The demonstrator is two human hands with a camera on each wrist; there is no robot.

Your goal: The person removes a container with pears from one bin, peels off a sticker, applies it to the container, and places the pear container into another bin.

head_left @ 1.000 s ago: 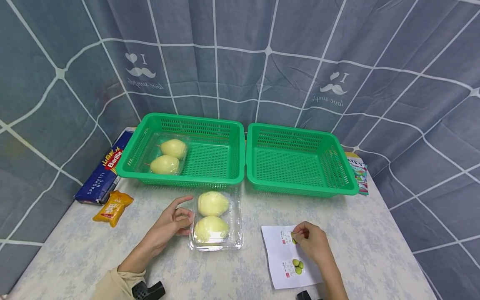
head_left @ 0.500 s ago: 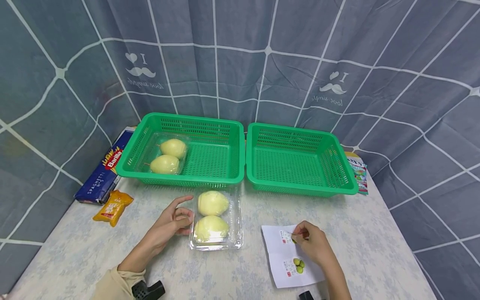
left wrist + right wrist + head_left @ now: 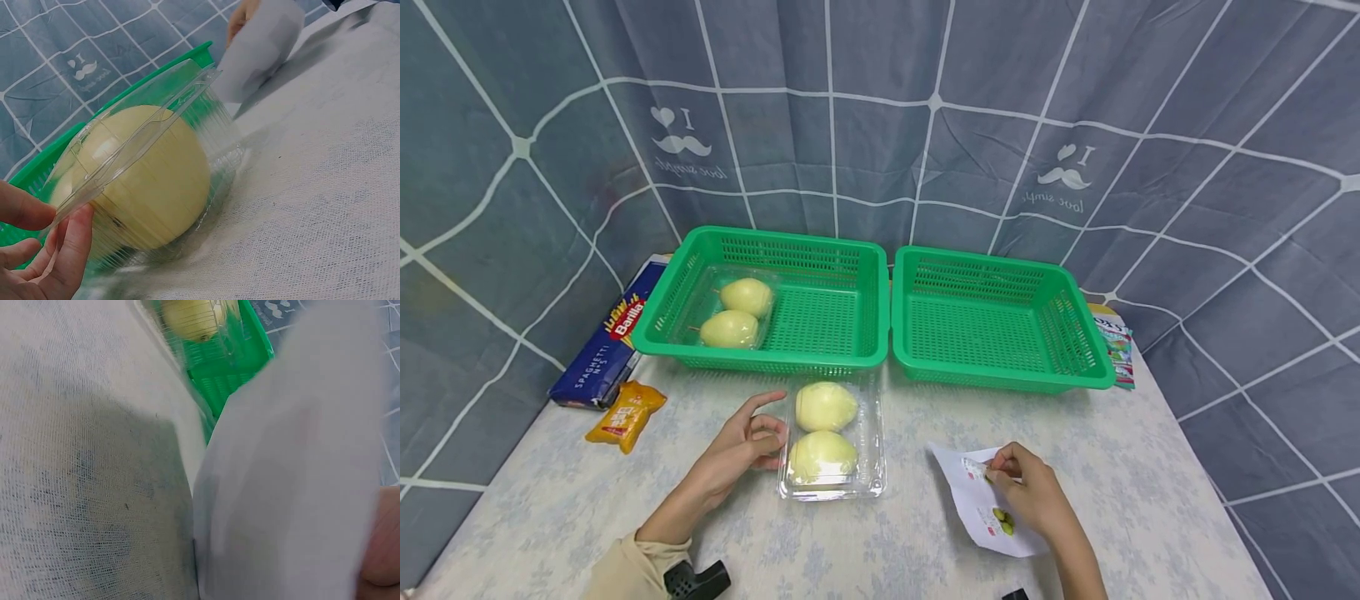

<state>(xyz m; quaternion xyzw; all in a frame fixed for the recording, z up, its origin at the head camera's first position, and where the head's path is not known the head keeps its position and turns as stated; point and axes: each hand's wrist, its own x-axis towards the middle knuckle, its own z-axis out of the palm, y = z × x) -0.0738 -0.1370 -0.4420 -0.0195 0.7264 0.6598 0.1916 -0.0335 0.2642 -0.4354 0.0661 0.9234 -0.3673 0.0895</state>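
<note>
Tbl [image 3: 820, 550]: L fingers [image 3: 72, 245] pinch clr box [image 3: 871, 433], R fingers [image 3: 1017, 455] paper [image 3: 961, 487].

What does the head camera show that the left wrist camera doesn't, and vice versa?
Only the head view: the blue spaghetti box, the orange packet and the printed side of the white paper.

Only the left wrist view: the paper's underside, seemingly unprinted.

Both: left hand, right hand, clear pear container, green basket, curtain.
</note>
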